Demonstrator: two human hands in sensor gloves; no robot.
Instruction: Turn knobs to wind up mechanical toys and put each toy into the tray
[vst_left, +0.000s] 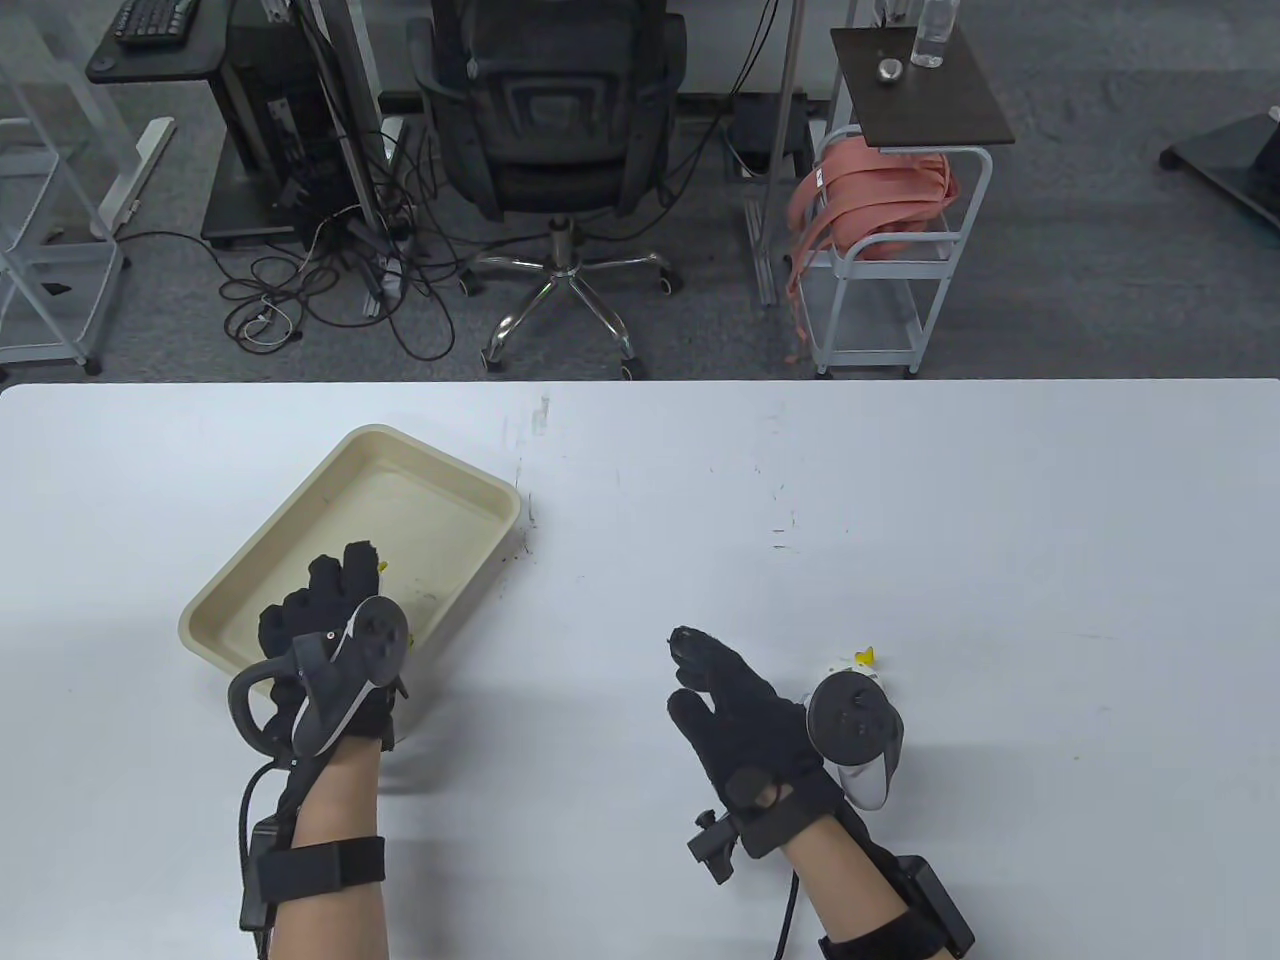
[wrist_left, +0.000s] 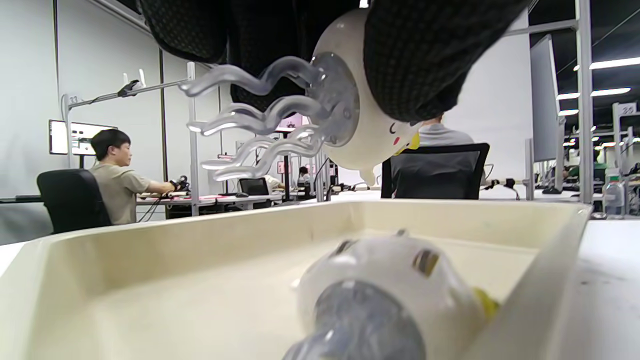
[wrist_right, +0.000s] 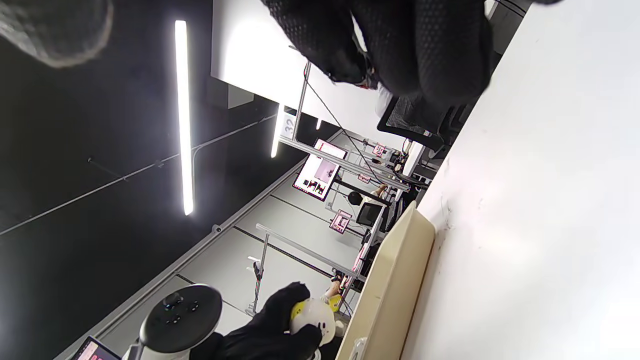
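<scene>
My left hand (vst_left: 345, 578) hovers over the near end of the beige tray (vst_left: 440, 462) and grips a white wind-up toy (wrist_left: 350, 130) with clear wavy legs. In the table view only a yellow bit of the toy (vst_left: 381, 566) shows past the fingers. The right wrist view also shows the held toy (wrist_right: 312, 316) beside the tray (wrist_right: 395, 280). A second white toy (wrist_left: 390, 280) lies inside the tray (wrist_left: 200, 235), close to the camera. My right hand (vst_left: 692, 660) hangs over the table right of centre, fingers relaxed and holding nothing. Another white and yellow toy (vst_left: 860, 660) sits on the table behind the right tracker.
The white table (vst_left: 900, 500) stretches wide on the right and behind the tray. Beyond its far edge stand an office chair (vst_left: 555, 120) and a white cart (vst_left: 880, 250) with pink straps. A seated person (wrist_left: 117, 180) works at a desk in the background.
</scene>
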